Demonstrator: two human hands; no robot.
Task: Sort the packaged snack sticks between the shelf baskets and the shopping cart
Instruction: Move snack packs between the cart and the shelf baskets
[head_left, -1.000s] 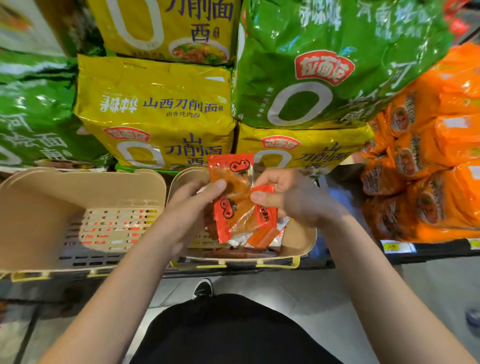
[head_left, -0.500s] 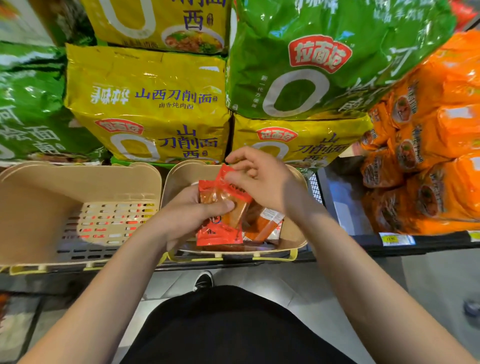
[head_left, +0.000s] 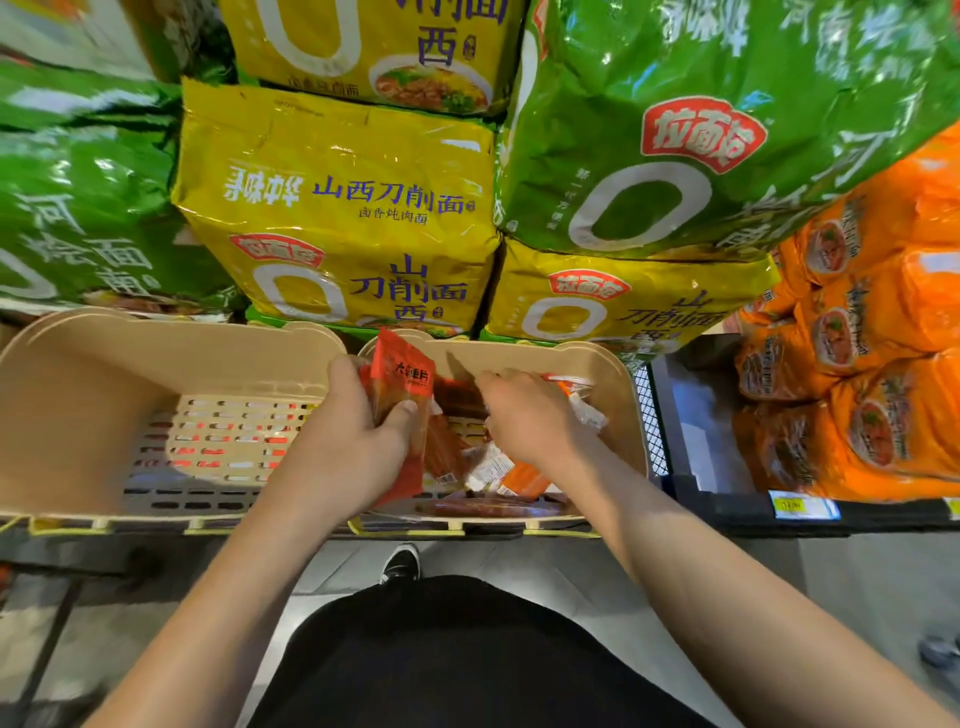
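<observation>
While the left hand (head_left: 348, 441) grips a snack-packet bunch (head_left: 402, 395), the right hand (head_left: 524, 415) – fingers curled, grasp hidden – digs in the right basket (head_left: 621, 384); packets could slip.

Stacked bags fill the far side of the scene: yellow noodle bags (head_left: 337, 208) in the middle, green noodle bags (head_left: 701, 119) at upper right and far left, and orange packets (head_left: 872, 364) at the right. A dark shelf edge (head_left: 727, 512) is seen beneath the orange packets, with a yellow price label (head_left: 802, 505) fixed to it. A grey tiled floor (head_left: 519, 564) is seen nearer, below the shelf. The wrappers are glossed by overhead light.
</observation>
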